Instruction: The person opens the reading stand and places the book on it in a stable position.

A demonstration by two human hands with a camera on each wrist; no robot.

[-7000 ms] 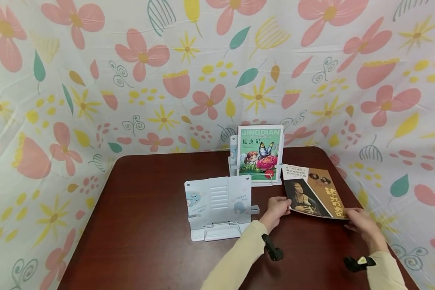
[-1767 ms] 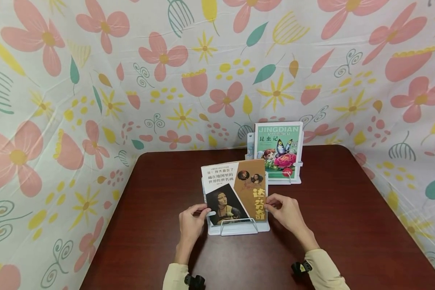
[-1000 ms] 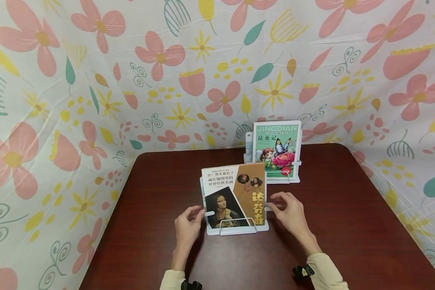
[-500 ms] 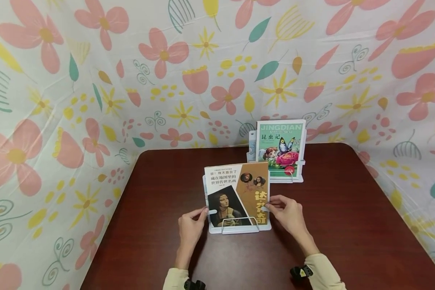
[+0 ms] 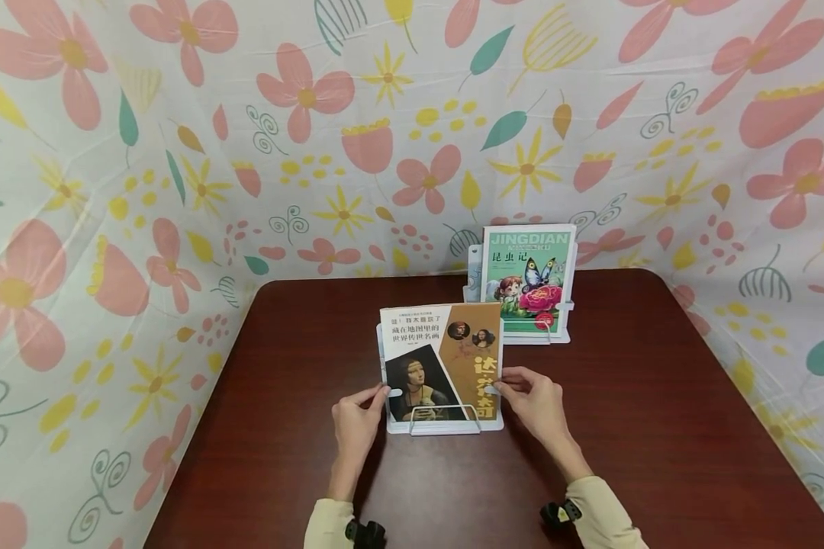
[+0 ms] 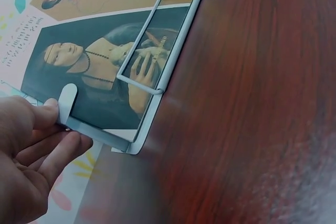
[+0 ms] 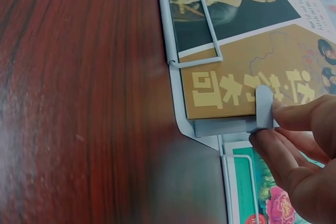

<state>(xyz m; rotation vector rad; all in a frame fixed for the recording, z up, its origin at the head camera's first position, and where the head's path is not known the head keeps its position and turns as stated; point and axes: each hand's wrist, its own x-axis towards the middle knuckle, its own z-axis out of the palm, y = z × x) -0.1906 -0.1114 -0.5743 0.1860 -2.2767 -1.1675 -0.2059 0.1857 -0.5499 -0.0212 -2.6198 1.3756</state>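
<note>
A paperback book [image 5: 470, 381] with a woman's portrait and a brown panel leans upright on a white metal book stand [image 5: 446, 428]. A bent wire holder [image 7: 197, 63] crosses the lower front of its cover. My left hand [image 5: 355, 427] pinches the stand's left side clip [image 6: 67, 100] between thumb and fingers; the clip's tip lies over the cover's edge. On the other side, my right hand [image 5: 539, 408] pinches the right side clip [image 7: 264, 107], which also overlaps the cover. The stand's back plate is mostly hidden behind the book.
Behind and to the right, a green-covered book [image 5: 525, 267] stands on a second white stand [image 5: 474, 274], partly covered by the nearer book. Both stands sit on a dark red-brown wooden table [image 5: 288, 366]. A flower-patterned cloth [image 5: 178, 152] hangs along the back and sides.
The portrait book has gone from the table's right side onto the front stand. The right clip, beside the book's edge a second ago, now lies over the cover with my right hand on it.
</note>
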